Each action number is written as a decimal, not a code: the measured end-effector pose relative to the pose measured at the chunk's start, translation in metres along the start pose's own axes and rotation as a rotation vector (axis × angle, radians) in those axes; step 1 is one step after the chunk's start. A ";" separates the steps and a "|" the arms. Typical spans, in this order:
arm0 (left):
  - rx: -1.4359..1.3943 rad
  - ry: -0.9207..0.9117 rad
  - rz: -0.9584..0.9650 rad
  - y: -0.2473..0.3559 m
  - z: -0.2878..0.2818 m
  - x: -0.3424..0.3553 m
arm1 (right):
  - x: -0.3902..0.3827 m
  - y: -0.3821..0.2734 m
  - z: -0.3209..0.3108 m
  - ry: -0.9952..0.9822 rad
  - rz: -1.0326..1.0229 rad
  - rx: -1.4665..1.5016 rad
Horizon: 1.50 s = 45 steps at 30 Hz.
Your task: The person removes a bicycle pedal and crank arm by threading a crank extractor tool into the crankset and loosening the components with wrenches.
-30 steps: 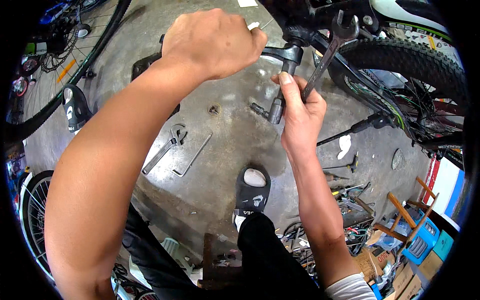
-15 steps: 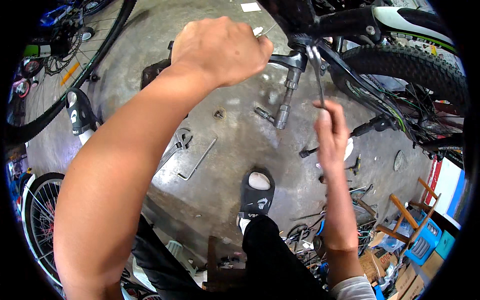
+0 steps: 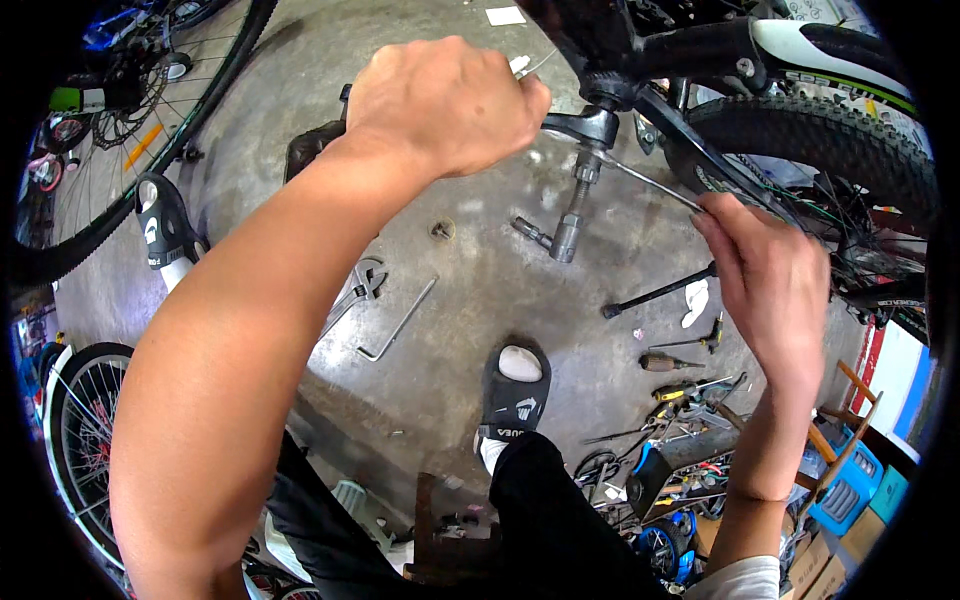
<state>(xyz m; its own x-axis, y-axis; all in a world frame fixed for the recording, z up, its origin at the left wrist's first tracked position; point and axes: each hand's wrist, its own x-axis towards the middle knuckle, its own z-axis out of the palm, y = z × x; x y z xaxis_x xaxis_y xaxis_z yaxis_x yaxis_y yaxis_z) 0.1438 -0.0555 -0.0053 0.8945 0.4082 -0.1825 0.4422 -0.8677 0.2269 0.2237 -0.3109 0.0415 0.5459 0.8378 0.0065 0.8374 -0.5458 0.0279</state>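
My left hand [image 3: 445, 110] is closed around the crank arm [image 3: 585, 125] of a bicycle, and its fingers are mostly hidden from above. A metal crank puller [image 3: 578, 190] hangs from the crank arm's end, below the bottom bracket. In my right hand [image 3: 768, 275] is a thin steel wrench [image 3: 650, 182], gripped at its near end. The wrench's far end meets the upper part of the puller; whether its jaw sits fully around it I cannot tell. A black pedal [image 3: 318, 145] shows beside my left wrist.
On the concrete floor lie an adjustable wrench [image 3: 365, 283], a hex key [image 3: 400, 322] and a screwdriver [image 3: 668, 362]. A black kickstand [image 3: 660, 290] juts out below the frame. Tools crowd a tray [image 3: 690, 455] at lower right. Another bicycle's wheel [image 3: 225, 95] stands at left.
My right hand has swung to the right with the wrench. The wrench's far end has dropped from beside the bottom bracket to the puller. My left hand stays on the crank arm.
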 end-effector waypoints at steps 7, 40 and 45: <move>-0.009 0.008 0.013 0.002 0.004 0.001 | -0.008 0.027 0.159 0.302 0.134 0.388; -0.025 0.040 0.028 -0.001 0.008 0.001 | -0.022 0.010 -0.031 0.046 -0.015 -0.036; -0.077 -0.049 0.024 0.002 -0.002 0.000 | 0.019 -0.016 -0.070 -0.078 -0.258 -0.446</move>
<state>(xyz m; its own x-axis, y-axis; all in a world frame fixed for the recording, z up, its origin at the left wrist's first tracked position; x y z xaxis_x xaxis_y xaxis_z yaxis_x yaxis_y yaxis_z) 0.1450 -0.0567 -0.0027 0.9016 0.3709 -0.2226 0.4257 -0.8521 0.3044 0.2193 -0.2858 0.1108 0.3376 0.9322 -0.1305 0.8616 -0.2502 0.4417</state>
